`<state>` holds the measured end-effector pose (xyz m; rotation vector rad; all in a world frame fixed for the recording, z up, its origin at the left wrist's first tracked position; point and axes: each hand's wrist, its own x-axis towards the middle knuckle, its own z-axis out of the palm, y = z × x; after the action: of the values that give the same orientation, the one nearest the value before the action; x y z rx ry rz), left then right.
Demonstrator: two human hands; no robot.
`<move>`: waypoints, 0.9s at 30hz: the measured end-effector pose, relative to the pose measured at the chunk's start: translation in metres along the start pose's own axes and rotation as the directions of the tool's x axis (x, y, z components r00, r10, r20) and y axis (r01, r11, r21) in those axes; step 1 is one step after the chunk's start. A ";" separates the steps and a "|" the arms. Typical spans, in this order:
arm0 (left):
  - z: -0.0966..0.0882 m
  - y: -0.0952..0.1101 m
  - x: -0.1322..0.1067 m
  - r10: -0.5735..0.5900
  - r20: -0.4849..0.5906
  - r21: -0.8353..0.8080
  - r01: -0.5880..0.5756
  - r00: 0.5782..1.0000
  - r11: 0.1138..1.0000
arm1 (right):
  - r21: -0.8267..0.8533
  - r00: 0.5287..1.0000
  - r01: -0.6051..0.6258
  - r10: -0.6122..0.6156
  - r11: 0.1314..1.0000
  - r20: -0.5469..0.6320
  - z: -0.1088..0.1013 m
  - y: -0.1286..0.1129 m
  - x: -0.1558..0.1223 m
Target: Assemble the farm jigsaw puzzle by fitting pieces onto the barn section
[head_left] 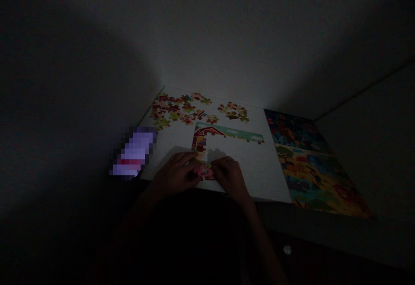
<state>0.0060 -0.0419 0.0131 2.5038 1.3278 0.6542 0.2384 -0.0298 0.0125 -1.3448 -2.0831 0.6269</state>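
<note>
My left hand (177, 173) rests low over the white board, its fingers closed around the edge of a pink puzzle piece (199, 171). Right beside that lies another pink puzzle piece (209, 172), pinched at its right side by my right hand (229, 176). The two pieces sit edge to edge; dim light hides whether they are fully locked. Above them runs a joined puzzle strip (240, 134) with a red barn and sky, turning down at its left end toward my left fingers.
Loose puzzle pieces (173, 108) are spread over the board's far left, with a smaller cluster (234, 110) at far middle. A lit, pixelated phone-like screen (134, 151) stands at the left edge. Colourful picture sheets (319, 172) lie to the right. A wall rises behind the board.
</note>
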 end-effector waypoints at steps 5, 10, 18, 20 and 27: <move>-0.001 0.001 0.001 -0.009 0.003 -0.027 0.009 1.000 1.000 | -0.031 1.000 -0.008 0.008 0.999 -0.009 0.000 0.000 -0.003; -0.002 0.002 0.001 -0.006 -0.001 -0.017 0.006 1.000 1.000 | -0.034 0.999 0.052 -0.052 0.998 0.014 -0.004 -0.003 -0.012; -0.002 0.002 0.002 -0.006 0.002 -0.021 0.006 1.000 1.000 | -0.071 0.997 0.068 -0.065 0.995 0.043 -0.004 -0.007 -0.016; -0.003 0.002 0.002 -0.010 0.011 -0.027 0.010 1.000 1.000 | -0.078 0.996 0.072 -0.067 0.994 0.063 -0.004 -0.007 -0.016; -0.003 0.001 0.002 0.011 -0.012 -0.034 -0.011 1.000 0.999 | -0.086 0.994 0.089 -0.084 0.992 0.064 -0.005 -0.008 -0.016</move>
<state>0.0063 -0.0403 0.0168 2.4859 1.2966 0.6891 0.2418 -0.0471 0.0186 -1.2896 -2.2280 0.5501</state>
